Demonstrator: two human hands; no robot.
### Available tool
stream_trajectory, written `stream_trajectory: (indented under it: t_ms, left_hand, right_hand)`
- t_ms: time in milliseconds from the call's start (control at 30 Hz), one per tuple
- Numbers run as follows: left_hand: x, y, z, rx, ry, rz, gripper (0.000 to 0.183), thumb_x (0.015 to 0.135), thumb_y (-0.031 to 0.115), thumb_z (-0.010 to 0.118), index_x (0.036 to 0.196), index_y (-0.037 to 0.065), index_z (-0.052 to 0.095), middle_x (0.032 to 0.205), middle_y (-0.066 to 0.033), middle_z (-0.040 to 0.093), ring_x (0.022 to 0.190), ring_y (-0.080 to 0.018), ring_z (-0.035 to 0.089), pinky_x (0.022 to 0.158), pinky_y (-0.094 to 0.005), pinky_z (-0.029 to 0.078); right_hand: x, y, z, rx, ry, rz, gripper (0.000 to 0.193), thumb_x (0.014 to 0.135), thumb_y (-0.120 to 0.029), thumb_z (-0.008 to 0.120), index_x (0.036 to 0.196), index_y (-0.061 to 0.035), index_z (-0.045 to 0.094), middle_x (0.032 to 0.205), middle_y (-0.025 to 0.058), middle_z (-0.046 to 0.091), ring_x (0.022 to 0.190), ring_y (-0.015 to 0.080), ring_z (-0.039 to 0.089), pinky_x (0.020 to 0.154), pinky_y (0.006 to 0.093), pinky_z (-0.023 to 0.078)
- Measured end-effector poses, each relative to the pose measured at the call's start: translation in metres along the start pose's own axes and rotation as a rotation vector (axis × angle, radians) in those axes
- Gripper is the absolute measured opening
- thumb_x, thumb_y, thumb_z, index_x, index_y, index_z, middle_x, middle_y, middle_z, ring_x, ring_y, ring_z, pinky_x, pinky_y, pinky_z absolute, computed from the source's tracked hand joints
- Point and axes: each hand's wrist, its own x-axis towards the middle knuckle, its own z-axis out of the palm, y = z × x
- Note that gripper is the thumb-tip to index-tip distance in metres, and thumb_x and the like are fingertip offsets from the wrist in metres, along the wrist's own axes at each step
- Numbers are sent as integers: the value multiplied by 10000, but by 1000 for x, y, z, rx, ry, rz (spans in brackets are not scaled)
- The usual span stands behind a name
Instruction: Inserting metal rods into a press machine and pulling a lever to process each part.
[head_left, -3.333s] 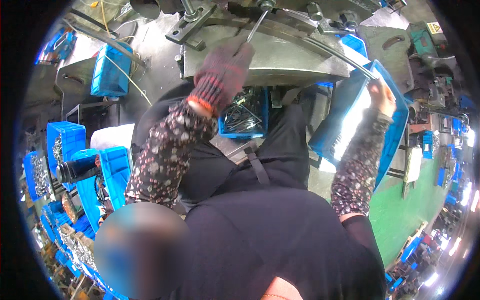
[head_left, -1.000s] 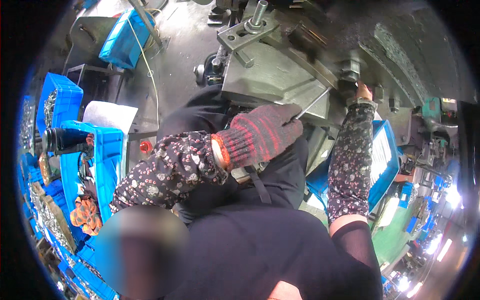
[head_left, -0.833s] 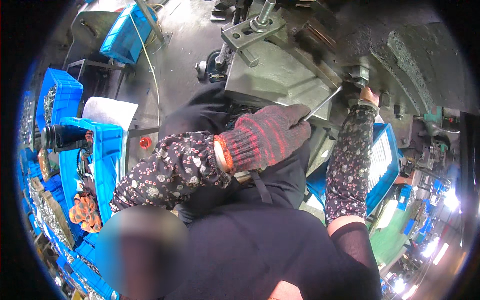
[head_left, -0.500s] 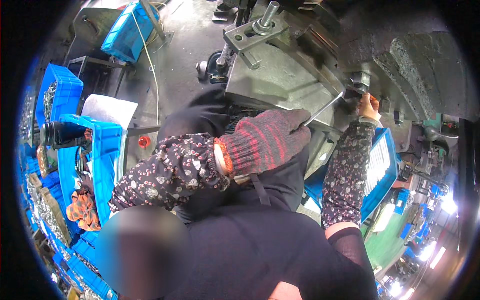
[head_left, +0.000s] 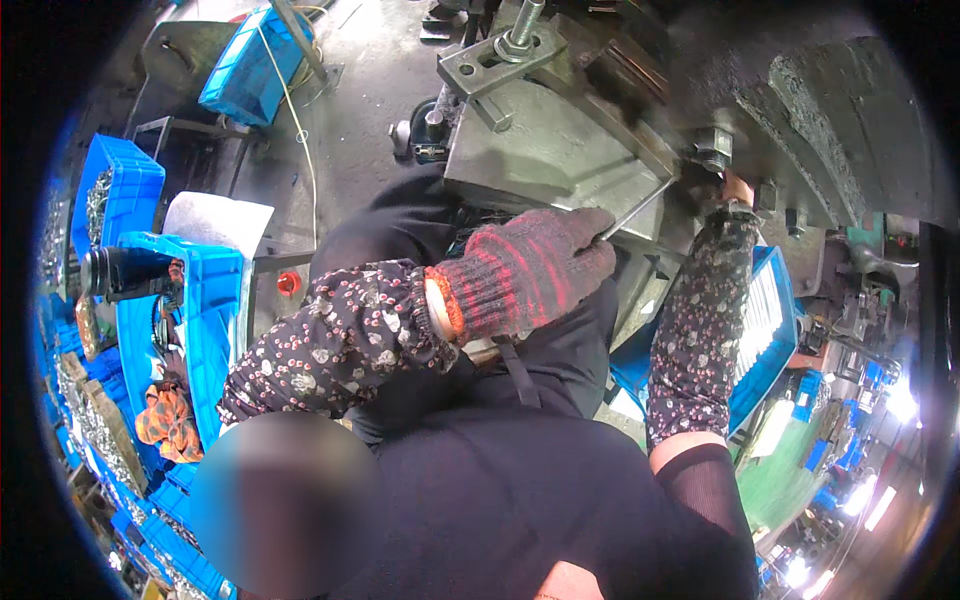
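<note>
Rod (head_left: 637, 208) pinched in left fingers (head_left: 597, 262), right fingers (head_left: 736, 188) (grip unclear) moved from blue bin (head_left: 765, 377) to beside nut (head_left: 713, 148).

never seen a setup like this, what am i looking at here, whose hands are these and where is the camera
There is no robot: these are one person's own hands. The view looks down from a wide fisheye camera on their head, so straight edges bend near the rim. The left hand, in a dark glove with red stripes, holds a thin metal rod. The right hand is close to a large nut on the machine; whether it holds anything is hidden. Ahead is a flat metal plate, with a bolted bracket at its far side.
</note>
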Motion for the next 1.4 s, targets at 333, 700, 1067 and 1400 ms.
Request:
stream_trajectory:
  t_ms: [333, 700, 1067, 1400]
  left_hand:
    - [8, 4, 2, 47, 43, 201, 396, 907, 364, 531, 1186, 89, 587, 933, -135, 680, 813, -275, 666, 738, -363, 513]
    - [105, -23, -51, -220, -75, -150, 417, 894, 204, 561, 1264, 12, 548, 740, -42, 567, 550, -115, 530, 458, -260, 433]
    - [121, -58, -40, 55, -66, -9, 346, 903, 154, 539, 1216, 8, 569, 819, -29, 576, 664, -91, 521, 589, -255, 450]
    - [128, -34, -53, 14, 112, 83, 284, 884, 174, 552, 1133, 45, 603, 799, -92, 595, 677, -175, 582, 615, -295, 481]
  right_hand:
    - [-104, -170, -131, 1685, 925, 528, 349, 800, -119, 712, 1125, -64, 597, 809, 81, 647, 640, 165, 603, 521, 287, 463]
    - [-294, -73, -58, 1147, 457, 1066, 222, 808, -124, 712, 997, -7, 699, 859, 89, 703, 727, 141, 651, 670, 268, 525]
    - [-358, -59, -36, 563, -111, 1434, 502, 685, -426, 781, 943, 1, 723, 928, 172, 712, 880, 269, 689, 844, 374, 523]
    - [-368, -13, -42, 1593, 607, 1206, 178, 794, -93, 764, 737, -41, 604, 672, 80, 610, 537, 158, 543, 484, 322, 459]
